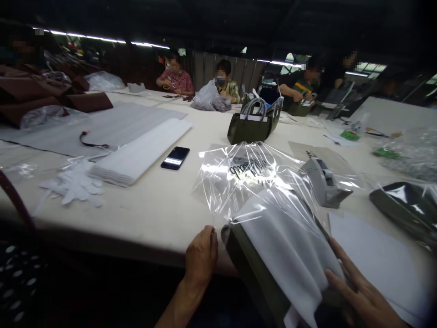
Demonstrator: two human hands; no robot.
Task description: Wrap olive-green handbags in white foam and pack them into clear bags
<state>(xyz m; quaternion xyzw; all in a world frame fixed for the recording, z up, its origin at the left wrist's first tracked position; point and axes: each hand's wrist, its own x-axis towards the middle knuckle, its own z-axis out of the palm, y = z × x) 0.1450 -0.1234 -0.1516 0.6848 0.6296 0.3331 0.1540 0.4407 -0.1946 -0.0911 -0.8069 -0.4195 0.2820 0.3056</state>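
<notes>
Both hands tend a green handbag (256,273) at the table (153,205) edge nearest the person (white paper (290,246) over it, plastic sleeve (246,177) half on). Left hand (201,255) seems to pinch the slippery, flimsy sleeve; right hand (358,291) lies spread on the paper. The stiff rim looks the safer hold.

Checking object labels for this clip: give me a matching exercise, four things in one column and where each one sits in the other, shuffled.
Things
1. phone
2. white gloves
3. tape dispenser
4. right hand

Places
A. flat on the white sheet over the olive bag
B. near the left edge of the table
C. just right of the clear plastic bag
D. between the stack of white sheets and the clear plastic bag

Pairs: 1-D, 2-B, 3-C, 4-A
</notes>
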